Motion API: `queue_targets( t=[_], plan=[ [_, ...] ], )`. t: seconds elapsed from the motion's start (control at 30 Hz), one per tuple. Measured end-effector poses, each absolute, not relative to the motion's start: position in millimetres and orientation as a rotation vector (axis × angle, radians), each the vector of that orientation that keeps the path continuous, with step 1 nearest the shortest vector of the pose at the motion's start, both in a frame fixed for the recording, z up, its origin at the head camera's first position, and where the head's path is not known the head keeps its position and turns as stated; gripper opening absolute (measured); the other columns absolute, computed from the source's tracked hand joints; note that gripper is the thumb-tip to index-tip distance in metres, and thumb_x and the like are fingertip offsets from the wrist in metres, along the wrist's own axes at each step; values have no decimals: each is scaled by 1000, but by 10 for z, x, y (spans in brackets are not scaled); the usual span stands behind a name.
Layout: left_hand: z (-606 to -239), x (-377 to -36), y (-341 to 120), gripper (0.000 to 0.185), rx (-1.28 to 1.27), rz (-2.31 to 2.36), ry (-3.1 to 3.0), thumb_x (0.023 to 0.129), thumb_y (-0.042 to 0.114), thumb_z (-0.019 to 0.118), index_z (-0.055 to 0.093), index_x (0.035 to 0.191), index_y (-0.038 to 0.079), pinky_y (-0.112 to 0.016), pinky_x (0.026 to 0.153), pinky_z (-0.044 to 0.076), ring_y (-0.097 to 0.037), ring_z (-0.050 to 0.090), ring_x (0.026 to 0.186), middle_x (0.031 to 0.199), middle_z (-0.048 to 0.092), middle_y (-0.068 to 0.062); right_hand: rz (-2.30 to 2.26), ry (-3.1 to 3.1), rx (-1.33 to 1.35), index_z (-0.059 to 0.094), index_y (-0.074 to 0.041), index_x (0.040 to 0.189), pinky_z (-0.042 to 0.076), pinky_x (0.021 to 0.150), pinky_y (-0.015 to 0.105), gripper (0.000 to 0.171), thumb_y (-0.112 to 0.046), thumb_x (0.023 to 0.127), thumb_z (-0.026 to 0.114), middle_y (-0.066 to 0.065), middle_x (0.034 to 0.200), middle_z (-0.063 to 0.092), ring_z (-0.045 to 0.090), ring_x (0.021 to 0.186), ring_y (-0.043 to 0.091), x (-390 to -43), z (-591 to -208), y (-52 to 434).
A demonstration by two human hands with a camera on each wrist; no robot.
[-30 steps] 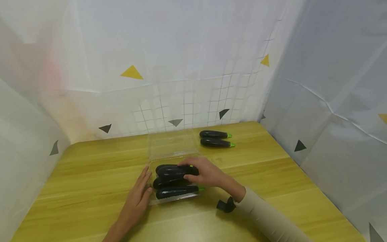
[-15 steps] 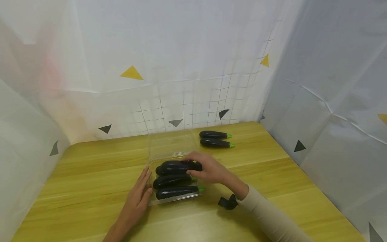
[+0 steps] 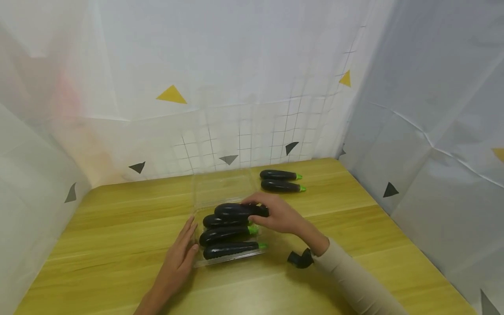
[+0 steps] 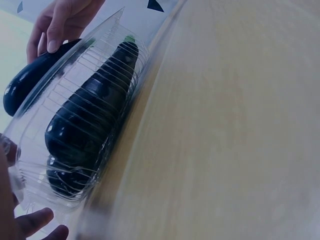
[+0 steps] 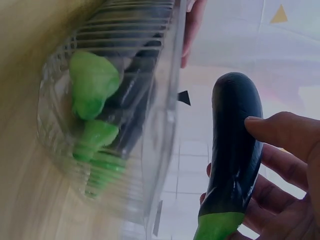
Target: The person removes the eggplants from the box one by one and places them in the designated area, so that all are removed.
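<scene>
The right hand (image 3: 281, 217) grips a dark eggplant (image 3: 240, 211) by its stem end, holding it over the far side of the clear clamshell box (image 3: 230, 259), where three eggplants (image 3: 226, 235) lie. The left hand (image 3: 179, 253), fingers straight, rests flat against the box's 9 o'clock side. The packing step looks underway; the next move likely calls for a free gap in the box, with two eggplants (image 3: 280, 180) waiting at 1 o'clock.

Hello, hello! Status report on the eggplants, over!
Right hand grips one eggplant, lifted above the clear box. Left hand flat against the box's left end. Three eggplants in the box. Two spare eggplants behind; nothing blocking.
</scene>
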State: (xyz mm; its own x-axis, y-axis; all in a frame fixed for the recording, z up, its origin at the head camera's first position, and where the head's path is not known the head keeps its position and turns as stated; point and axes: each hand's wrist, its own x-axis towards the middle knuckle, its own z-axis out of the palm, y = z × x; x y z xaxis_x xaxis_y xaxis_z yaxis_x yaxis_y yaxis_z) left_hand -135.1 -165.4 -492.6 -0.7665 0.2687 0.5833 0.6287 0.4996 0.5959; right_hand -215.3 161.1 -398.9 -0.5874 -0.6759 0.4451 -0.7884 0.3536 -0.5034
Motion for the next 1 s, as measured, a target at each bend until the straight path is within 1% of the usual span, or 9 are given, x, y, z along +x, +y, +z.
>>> queue_targets(
  t=[0.2,0.43,0.73,0.87,1.0],
  plan=[
    [-4927,-1344,-1657,56,-728,-1171,-2343,103,-1,55,40,157,-4,-18,119,16,-42,32,148,166,31,-20,1067,-2433,1309,67,-6,132,53,99,46,40,-11,94,79,2,129,68,63,118,19,-2186,-3982,1710],
    [-4914,-1338,-1656,57,-717,-1186,-2334,102,-3,56,40,157,-3,-18,119,16,-41,32,148,165,32,-20,1055,-2433,1256,68,-6,131,55,95,47,42,-9,92,81,2,127,69,65,114,19,-2232,-4009,1858],
    [-4901,-1350,-1652,55,-704,-1221,-2308,102,-1,56,42,155,-4,-19,120,16,-41,32,147,164,34,-21,997,-2494,1164,69,-7,131,54,97,46,42,-8,91,82,4,127,70,65,115,21,-2262,-4008,1991],
    [-4913,-1356,-1653,52,-686,-1235,-2309,102,-2,55,45,153,-6,-18,119,17,-40,33,147,164,35,-20,985,-2499,1130,69,-7,130,55,95,47,42,-7,90,82,5,125,70,66,112,22,-2283,-4017,2039],
    [-4913,-1354,-1650,49,-677,-1272,-2305,103,-2,54,46,151,-8,-17,118,19,-40,36,146,163,36,-20,985,-2499,1107,69,-6,129,55,94,51,41,-7,90,81,6,125,70,67,112,24,-2314,-4036,2089]
  ],
)
